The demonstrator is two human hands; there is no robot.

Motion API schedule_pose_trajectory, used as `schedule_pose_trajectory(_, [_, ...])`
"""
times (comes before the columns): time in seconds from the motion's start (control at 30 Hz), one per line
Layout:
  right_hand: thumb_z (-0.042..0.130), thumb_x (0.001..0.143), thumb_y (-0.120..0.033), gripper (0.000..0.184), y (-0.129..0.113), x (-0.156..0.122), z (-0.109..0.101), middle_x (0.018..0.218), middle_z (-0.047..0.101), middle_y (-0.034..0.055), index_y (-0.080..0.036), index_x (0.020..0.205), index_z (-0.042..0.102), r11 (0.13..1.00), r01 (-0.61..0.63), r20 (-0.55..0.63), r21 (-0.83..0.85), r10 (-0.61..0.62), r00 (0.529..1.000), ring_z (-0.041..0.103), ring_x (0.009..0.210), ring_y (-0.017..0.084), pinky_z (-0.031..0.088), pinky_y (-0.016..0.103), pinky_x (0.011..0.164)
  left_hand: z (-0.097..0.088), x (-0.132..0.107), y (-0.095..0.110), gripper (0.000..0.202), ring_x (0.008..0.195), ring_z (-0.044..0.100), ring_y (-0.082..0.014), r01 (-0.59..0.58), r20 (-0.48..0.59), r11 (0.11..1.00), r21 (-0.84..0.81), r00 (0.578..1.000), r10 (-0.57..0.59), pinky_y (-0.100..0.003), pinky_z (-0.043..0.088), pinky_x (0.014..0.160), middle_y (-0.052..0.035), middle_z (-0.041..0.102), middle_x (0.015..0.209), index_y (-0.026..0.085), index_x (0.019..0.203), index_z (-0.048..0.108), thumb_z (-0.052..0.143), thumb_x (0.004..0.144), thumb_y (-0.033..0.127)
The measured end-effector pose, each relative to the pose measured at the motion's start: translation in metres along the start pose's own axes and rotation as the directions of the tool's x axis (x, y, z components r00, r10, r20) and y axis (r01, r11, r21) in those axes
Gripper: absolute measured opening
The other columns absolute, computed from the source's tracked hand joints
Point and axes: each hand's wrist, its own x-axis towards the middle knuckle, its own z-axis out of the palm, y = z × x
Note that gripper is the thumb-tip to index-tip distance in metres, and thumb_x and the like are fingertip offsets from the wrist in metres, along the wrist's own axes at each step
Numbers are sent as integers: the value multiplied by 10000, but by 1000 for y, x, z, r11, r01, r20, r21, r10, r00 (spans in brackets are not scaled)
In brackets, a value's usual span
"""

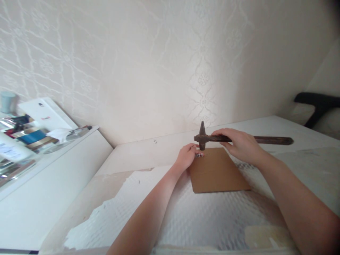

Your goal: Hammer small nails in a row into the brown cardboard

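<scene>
My right hand is wrapped around the dark wooden handle of a hammer, gripping it fairly close to the head. The hammer head hovers above the far left corner of a brown cardboard sheet, its pointed end up. Right beside that corner my left hand has its fingers closed together. A small striped thing with red ends shows at those fingertips, against the cardboard; its kind is too small to tell. What the left fingers pinch is partly hidden.
The cardboard lies on a worn white surface with peeling patches. Small dark bits lie near the wall. To the left, a white cabinet carries a white box, a blue cup and clutter. A black chair part stands at right.
</scene>
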Motion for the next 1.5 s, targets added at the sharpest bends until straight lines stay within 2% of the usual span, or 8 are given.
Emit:
schedule_pose_trajectory(0.13, [455,760,-75,384,-1,0,1,1061,677,-7,-262,1058,609,999,31,56,20,-32,998,627,940,204,459,314,778,0,2,-2,249,862,656,-196,-21,-16,999,39,1000,21,-320,454,860,-78,724,854,156,812,626,399,858,247])
schedule_pose_trajectory(0.33, [464,774,-92,370,-1,1,0,1084,671,8,-263,1069,605,1000,22,-21,14,-21,1000,624,954,214,465,307,748,0,-1,4,260,842,656,-186,-5,4,1000,16,1000,5,-321,445,866,-74,721,764,153,862,608,369,880,254])
schedule_pose_trajectory(0.5, [461,761,-83,379,-1,0,2,1048,681,-2,-263,1055,618,999,46,42,19,-47,998,630,928,208,468,314,760,0,2,0,222,862,651,-196,-23,-29,998,55,999,25,-317,446,857,-80,723,852,156,777,608,408,842,226])
schedule_pose_trajectory(0.7, [474,751,-96,394,-1,1,1,1066,676,11,-266,1073,623,999,27,-49,26,-26,998,629,938,215,476,311,755,0,0,0,269,832,654,-186,0,8,1000,5,1000,0,-324,443,865,-73,725,784,149,902,615,380,877,277])
schedule_pose_trajectory(0.87, [461,747,-81,398,-1,1,0,1044,684,5,-267,1056,628,998,50,37,31,-51,998,630,922,211,475,320,765,0,-1,2,228,861,647,-191,-19,-26,998,52,999,20,-306,444,848,-79,724,848,156,812,618,412,849,248])
schedule_pose_trajectory(1.03, [469,766,-99,373,-2,1,-1,1057,677,16,-264,1067,616,999,32,-49,23,-31,998,624,948,220,475,317,761,-1,-1,1,284,861,655,-193,10,10,1000,12,1000,-10,-335,439,884,-75,726,787,153,919,613,363,890,285])
schedule_pose_trajectory(1.23, [462,746,-76,394,-4,1,0,1035,685,2,-268,1045,632,998,49,31,35,-50,998,632,920,209,470,310,765,0,3,-5,224,862,654,-202,-27,-18,999,25,999,27,-336,451,869,-81,720,865,155,793,617,417,838,245])
schedule_pose_trajectory(1.5, [475,741,-81,403,-1,2,1,1053,679,5,-270,1064,624,998,44,-12,44,-43,999,628,927,208,472,305,751,0,0,2,256,850,658,-197,0,-6,1000,27,1000,0,-335,446,874,-85,726,811,150,865,616,385,873,259])
